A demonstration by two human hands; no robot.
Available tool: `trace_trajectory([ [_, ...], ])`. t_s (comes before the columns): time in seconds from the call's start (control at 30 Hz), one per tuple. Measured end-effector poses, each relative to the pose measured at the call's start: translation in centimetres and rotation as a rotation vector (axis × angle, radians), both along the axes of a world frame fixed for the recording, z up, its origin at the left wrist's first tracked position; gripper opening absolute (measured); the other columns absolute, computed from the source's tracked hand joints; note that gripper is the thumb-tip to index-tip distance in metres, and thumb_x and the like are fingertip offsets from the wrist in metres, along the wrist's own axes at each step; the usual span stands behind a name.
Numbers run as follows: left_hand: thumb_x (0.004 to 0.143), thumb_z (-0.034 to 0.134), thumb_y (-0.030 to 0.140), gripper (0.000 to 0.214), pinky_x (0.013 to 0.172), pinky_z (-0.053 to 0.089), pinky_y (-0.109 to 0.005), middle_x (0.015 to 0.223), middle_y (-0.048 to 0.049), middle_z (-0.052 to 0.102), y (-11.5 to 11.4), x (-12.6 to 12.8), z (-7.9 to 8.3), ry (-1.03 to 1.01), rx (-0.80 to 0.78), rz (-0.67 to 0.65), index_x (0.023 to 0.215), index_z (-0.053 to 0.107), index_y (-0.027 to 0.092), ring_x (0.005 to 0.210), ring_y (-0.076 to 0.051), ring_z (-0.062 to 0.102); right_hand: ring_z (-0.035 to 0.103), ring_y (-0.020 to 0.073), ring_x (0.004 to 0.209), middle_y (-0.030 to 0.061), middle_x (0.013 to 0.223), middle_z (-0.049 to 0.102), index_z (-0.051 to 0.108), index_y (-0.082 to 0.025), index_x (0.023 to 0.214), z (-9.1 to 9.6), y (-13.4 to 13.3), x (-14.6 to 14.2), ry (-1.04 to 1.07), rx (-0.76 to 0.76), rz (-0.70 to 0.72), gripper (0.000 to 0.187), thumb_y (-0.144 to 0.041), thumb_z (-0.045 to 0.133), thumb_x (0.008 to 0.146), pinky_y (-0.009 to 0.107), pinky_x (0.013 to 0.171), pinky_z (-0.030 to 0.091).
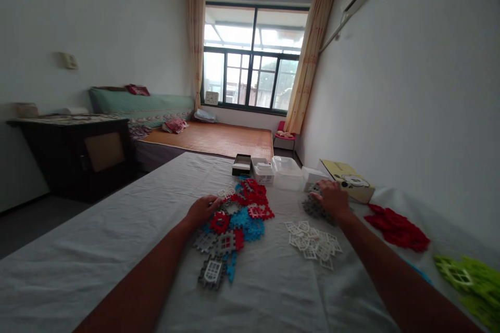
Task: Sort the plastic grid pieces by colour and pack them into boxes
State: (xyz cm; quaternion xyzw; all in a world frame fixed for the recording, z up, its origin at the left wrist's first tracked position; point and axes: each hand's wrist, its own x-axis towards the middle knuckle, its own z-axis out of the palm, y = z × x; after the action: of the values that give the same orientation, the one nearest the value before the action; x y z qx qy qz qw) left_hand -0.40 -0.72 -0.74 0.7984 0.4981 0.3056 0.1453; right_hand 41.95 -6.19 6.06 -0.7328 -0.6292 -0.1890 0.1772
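Note:
My left hand (pixel 202 210) is at the left edge of a mixed pile, its fingers curled together; what lies between them is hidden. In that pile are red interlocking building pieces (pixel 253 192), blue ones (pixel 250 223) and grey ones (pixel 205 242). A grey piece with a white window frame (pixel 213 272) lies at the pile's near end. On the right, my right hand (pixel 333 199) reaches down into a heap of grey interlocking pieces (pixel 310 207), its fingers closed on a grey piece. White window-frame pieces (pixel 314 243) lie spread just in front of that heap.
Behind the pieces stand a dark open box (pixel 241 165), a white box (pixel 262 170), a clear plastic tub (pixel 287 173) and a yellow box (pixel 349 179). Red pieces (pixel 398 226) and lime-green pieces (pixel 469 281) lie at the right. A pale cloth (pixel 156 208) covers the surface.

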Motion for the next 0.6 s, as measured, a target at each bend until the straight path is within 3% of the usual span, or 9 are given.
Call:
trace_trajectory([
  [0.1, 0.088, 0.034, 0.046, 0.044, 0.073, 0.042, -0.025, 0.085, -0.0041, 0.07, 0.0, 0.0, -0.1, 0.009, 0.015, 0.0, 0.086, 0.07, 0.02, 0.08, -0.02, 0.062, 0.047, 0.0308, 0.112, 0.0157, 0.12, 0.058, 0.06, -0.015, 0.111, -0.1, 0.2, -1.8, 0.082, -0.025, 0.152, 0.033, -0.033, 0.051, 0.085, 0.043, 0.086, 0.041],
  [0.23, 0.089, 0.033, 0.045, 0.045, 0.073, 0.042, -0.024, 0.085, -0.0043, 0.07, 0.1, -0.1, -0.3, -0.009, 0.019, -0.007, 0.088, 0.07, 0.02, 0.079, -0.019, 0.062, 0.054, 0.0213, 0.104, 0.0048, 0.107, 0.067, 0.064, -0.022, 0.106, -1.4, -0.1, -9.8, 0.145, -0.136, 0.478, 0.027, -0.035, 0.053, 0.085, 0.032, 0.088, 0.041],
  [0.3, 0.089, 0.032, 0.045, 0.046, 0.072, 0.042, -0.024, 0.083, -0.0037, 0.07, 0.1, -0.1, -0.3, -0.022, 0.012, -0.009, 0.087, 0.07, 0.02, 0.078, -0.019, 0.061, 0.056, 0.0212, 0.101, 0.0021, 0.104, 0.069, 0.065, -0.025, 0.103, -2.3, -0.2, -14.0, 0.191, -0.18, 0.604, 0.026, -0.039, 0.052, 0.085, 0.031, 0.086, 0.042],
  [0.43, 0.089, 0.032, 0.045, 0.046, 0.07, 0.041, -0.023, 0.081, -0.0037, 0.07, -0.2, 0.0, 0.1, -0.04, 0.007, -0.038, 0.082, 0.07, 0.019, 0.078, -0.018, 0.061, 0.058, 0.0277, 0.1, 0.0055, 0.098, 0.07, 0.063, -0.028, 0.105, -3.5, 0.1, -19.6, 0.254, -0.177, 0.591, 0.031, -0.046, 0.049, 0.084, 0.038, 0.08, 0.043],
  [0.6, 0.089, 0.033, 0.046, 0.047, 0.07, 0.041, -0.023, 0.08, -0.0039, 0.07, -0.1, 0.0, 0.1, -0.048, 0.013, -0.059, 0.08, 0.07, 0.018, 0.078, -0.018, 0.062, 0.061, 0.0288, 0.094, 0.0052, 0.092, 0.071, 0.062, -0.029, 0.106, -3.6, 1.1, -22.1, 0.396, -0.152, 0.568, 0.03, -0.033, 0.06, 0.076, 0.039, 0.077, 0.043],
])
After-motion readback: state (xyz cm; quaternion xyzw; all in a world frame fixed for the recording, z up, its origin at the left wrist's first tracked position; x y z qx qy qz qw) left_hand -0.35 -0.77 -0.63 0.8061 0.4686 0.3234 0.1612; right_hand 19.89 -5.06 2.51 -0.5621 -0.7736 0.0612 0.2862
